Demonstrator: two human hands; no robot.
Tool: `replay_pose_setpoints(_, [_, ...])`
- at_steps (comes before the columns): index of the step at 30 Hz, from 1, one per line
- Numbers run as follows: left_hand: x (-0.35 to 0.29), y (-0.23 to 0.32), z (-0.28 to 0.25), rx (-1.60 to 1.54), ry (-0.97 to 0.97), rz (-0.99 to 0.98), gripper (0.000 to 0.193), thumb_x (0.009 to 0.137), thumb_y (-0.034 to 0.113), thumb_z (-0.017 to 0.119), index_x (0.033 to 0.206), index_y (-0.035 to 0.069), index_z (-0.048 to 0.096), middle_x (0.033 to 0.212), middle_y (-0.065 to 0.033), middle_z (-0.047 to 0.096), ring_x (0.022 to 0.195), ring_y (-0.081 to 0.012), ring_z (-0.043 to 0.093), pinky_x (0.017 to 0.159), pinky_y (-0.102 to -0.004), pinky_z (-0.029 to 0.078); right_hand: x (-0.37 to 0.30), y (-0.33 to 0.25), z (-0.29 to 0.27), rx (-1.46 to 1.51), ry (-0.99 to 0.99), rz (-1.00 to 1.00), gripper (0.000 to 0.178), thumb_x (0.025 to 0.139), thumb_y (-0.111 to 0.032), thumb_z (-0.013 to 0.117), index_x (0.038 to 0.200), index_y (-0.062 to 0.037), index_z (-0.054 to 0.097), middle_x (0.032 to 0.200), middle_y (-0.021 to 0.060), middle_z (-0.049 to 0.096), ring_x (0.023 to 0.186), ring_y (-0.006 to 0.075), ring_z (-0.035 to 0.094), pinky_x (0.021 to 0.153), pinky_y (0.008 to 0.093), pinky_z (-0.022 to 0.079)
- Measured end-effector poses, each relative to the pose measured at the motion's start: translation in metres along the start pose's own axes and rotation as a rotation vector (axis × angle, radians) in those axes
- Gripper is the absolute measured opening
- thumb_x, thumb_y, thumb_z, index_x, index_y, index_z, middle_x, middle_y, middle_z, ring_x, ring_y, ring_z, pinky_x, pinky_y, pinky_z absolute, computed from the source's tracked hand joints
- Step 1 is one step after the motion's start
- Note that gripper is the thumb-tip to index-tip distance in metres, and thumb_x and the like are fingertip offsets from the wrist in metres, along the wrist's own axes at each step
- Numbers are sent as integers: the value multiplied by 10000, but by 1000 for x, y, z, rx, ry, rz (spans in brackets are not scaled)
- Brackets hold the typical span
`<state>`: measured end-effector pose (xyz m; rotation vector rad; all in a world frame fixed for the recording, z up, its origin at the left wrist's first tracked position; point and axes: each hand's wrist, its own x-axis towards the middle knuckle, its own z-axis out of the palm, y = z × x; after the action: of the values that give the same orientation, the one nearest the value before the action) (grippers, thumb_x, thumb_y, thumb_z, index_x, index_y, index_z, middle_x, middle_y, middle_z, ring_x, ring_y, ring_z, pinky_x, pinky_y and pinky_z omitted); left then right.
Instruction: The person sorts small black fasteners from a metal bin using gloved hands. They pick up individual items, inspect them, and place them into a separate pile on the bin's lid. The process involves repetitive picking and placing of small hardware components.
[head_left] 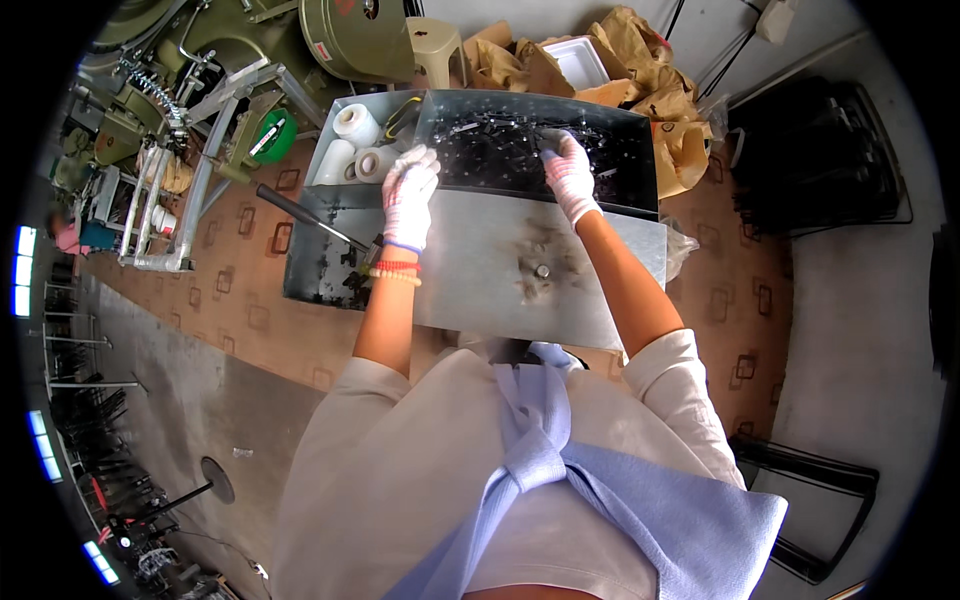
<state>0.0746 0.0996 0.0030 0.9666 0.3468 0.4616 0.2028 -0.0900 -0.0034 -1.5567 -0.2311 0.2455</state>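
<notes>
My right hand (pixel 569 178), in a white glove, reaches over the wide metal bin compartment full of small black parts (pixel 480 160). Its fingers are drawn together, and something dark shows at the tips, too small to name. My left hand (pixel 408 195), also gloved, is held with curled fingers above the near left edge of that compartment. Whatever it may hold is hidden. Beneath both forearms lies a grey steel plate (pixel 470 260), with a short metal peg (pixel 542 270) standing in a dark smudged patch.
White rolls (pixel 357 125) fill the left compartment. A long dark-handled tool (pixel 310 217) leans across the lower left tray (pixel 310 265), which holds black scraps. Green machinery (pixel 355 40) stands at the far left, brown paper bags (pixel 635 60) behind, black frames (pixel 815 155) at right.
</notes>
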Motion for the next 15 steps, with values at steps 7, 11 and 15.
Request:
replay_pose_setpoints(7, [-25, -20, -9, -264, 76, -100, 294, 790, 125, 491, 1073, 46, 492, 1129, -153, 490, 1058, -283, 463, 920, -405, 353, 29, -20, 101, -1096, -521, -196, 340, 687, -165, 571, 1025, -138, 551, 1016, 148, 540, 964, 243, 526, 848, 306, 403])
replay_pose_setpoints(11, [-26, -33, -19, -239, 207, -285, 286, 766, 162, 526, 1036, 69, 524, 1105, -145, 510, 1054, -277, 460, 929, -408, 329, 57, 3, 140, -1261, -476, -183, 483, 676, -231, 599, 1119, -99, 459, 1209, 132, 390, 1143, 285, 363, 915, 382, 348])
replay_pose_setpoints(15, [-26, -39, -30, -216, 240, -325, 260, 763, 188, 543, 1000, 82, 546, 1087, -135, 523, 1053, -263, 461, 936, -404, 315, 56, 6, 147, -1396, -641, -131, 762, 628, -425, 659, 1249, -164, 303, 1339, 139, 229, 1236, 334, 209, 978, 488, 207])
